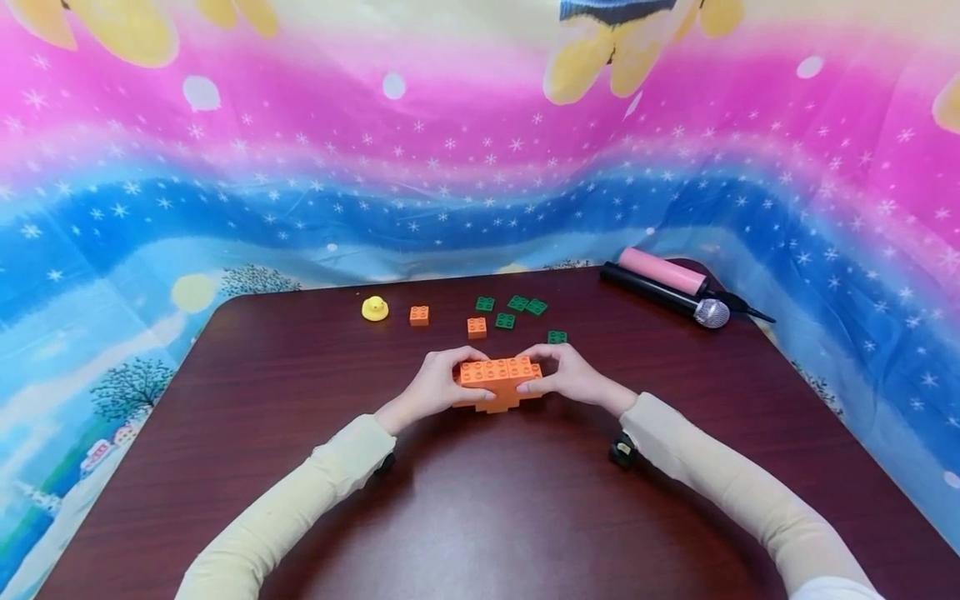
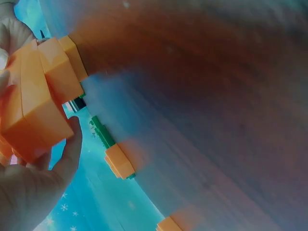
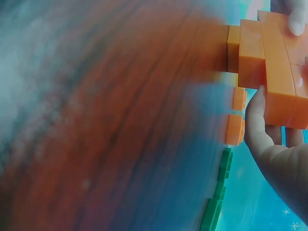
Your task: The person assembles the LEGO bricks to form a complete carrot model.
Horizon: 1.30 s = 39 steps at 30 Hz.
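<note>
Both hands hold a block of joined orange toy bricks (image 1: pixel 501 387) near the middle of the table. Studs show along its top, and its lower layers step inward to a narrow base, seen from the side in the right wrist view. My left hand (image 1: pixel 435 385) grips the left end, thumb on the near face and fingers behind. At the opposite end, my right hand (image 1: pixel 567 375) grips in the same way. In the left wrist view the brick block (image 2: pixel 36 101) lies between the two hands; its far side is hidden.
Beyond the hands lie two loose orange bricks (image 1: pixel 419 316), several flat green bricks (image 1: pixel 506 321) and a yellow rubber duck (image 1: pixel 375 309). A black microphone (image 1: pixel 660 293) and a pink cylinder with a black tapered end (image 1: pixel 663 270) lie at the back right. Printed cloth (image 1: pixel 450 167) hangs behind the table.
</note>
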Tool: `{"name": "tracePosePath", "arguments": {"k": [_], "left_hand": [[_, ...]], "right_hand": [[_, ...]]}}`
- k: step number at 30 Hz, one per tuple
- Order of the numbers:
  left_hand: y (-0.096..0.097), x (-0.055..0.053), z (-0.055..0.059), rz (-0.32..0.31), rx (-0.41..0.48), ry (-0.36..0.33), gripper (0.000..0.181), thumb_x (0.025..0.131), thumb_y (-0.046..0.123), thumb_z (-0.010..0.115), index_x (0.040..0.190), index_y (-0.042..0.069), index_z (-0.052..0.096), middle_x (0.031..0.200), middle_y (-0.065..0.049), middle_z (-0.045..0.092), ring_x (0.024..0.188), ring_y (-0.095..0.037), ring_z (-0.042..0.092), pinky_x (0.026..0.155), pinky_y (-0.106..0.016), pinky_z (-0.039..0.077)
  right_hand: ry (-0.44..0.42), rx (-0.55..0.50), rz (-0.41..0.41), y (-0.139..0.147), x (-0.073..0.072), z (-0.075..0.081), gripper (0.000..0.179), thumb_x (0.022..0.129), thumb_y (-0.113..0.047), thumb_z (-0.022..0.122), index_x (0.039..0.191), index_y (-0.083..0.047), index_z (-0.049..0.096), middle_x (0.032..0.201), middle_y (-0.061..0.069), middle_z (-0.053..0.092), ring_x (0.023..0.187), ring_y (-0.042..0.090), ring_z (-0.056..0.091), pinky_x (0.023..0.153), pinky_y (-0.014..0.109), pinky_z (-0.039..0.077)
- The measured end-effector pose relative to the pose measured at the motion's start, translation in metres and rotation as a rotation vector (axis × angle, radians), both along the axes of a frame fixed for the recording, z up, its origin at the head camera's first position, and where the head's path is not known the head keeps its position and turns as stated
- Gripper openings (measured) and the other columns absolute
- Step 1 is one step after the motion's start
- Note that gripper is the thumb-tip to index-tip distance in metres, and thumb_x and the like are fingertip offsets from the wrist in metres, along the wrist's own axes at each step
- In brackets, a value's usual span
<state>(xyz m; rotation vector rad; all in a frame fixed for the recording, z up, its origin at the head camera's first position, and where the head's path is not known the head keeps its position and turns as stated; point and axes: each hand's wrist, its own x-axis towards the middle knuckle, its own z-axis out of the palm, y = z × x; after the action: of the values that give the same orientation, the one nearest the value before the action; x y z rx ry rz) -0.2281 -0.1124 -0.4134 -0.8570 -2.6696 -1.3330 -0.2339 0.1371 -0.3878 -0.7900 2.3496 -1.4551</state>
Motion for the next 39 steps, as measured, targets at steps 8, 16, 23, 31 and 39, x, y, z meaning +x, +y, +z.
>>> {"name": "tracePosePath", "arguments": {"k": [8, 16, 23, 31, 39], "left_hand": [[-0.024, -0.019, 0.013, 0.111, 0.167, -0.11, 0.045, 0.077, 0.039, 0.079, 0.111, 0.012, 0.067, 0.105, -0.01, 0.071, 0.089, -0.017, 0.068, 0.082, -0.038, 0.055], [-0.054, -0.063, 0.013, 0.346, 0.139, -0.11, 0.045, 0.078, 0.038, 0.078, 0.113, 0.014, 0.067, 0.116, -0.013, 0.065, 0.092, -0.026, 0.063, 0.081, -0.041, 0.052], [-0.07, -0.092, -0.005, 0.452, 0.072, -0.181, 0.053, 0.08, 0.03, 0.078, 0.123, 0.006, 0.06, 0.125, -0.016, 0.06, 0.109, -0.032, 0.057, 0.096, -0.046, 0.045], [-0.076, -0.11, -0.013, 0.534, 0.043, -0.235, 0.059, 0.082, 0.023, 0.076, 0.131, 0.0, 0.051, 0.132, -0.021, 0.054, 0.122, -0.035, 0.05, 0.103, -0.047, 0.041], [-0.071, -0.117, -0.013, 0.517, -0.088, -0.257, 0.066, 0.081, 0.013, 0.075, 0.138, 0.001, 0.046, 0.136, -0.023, 0.053, 0.125, -0.036, 0.046, 0.105, -0.047, 0.037]], "right_hand": [[-0.011, 0.008, 0.0, 0.001, -0.007, -0.011, 0.04, 0.081, -0.008, 0.075, 0.119, -0.001, 0.063, 0.117, 0.016, 0.065, 0.099, 0.022, 0.059, 0.085, 0.031, 0.051], [-0.001, -0.006, -0.011, 0.004, -0.018, -0.028, 0.044, 0.08, -0.009, 0.077, 0.121, -0.004, 0.063, 0.119, 0.014, 0.064, 0.101, 0.022, 0.058, 0.085, 0.035, 0.051], [-0.006, -0.009, -0.004, 0.005, -0.018, -0.027, 0.043, 0.079, -0.015, 0.079, 0.119, -0.008, 0.064, 0.117, 0.01, 0.065, 0.1, 0.022, 0.058, 0.085, 0.034, 0.051], [0.009, -0.016, 0.012, 0.005, -0.02, -0.029, 0.042, 0.08, -0.015, 0.078, 0.119, -0.008, 0.064, 0.117, 0.01, 0.065, 0.099, 0.022, 0.059, 0.084, 0.034, 0.052], [0.005, -0.028, 0.011, 0.007, -0.019, -0.029, 0.043, 0.08, -0.014, 0.078, 0.12, -0.006, 0.063, 0.117, 0.011, 0.065, 0.099, 0.021, 0.059, 0.084, 0.032, 0.052]]}}
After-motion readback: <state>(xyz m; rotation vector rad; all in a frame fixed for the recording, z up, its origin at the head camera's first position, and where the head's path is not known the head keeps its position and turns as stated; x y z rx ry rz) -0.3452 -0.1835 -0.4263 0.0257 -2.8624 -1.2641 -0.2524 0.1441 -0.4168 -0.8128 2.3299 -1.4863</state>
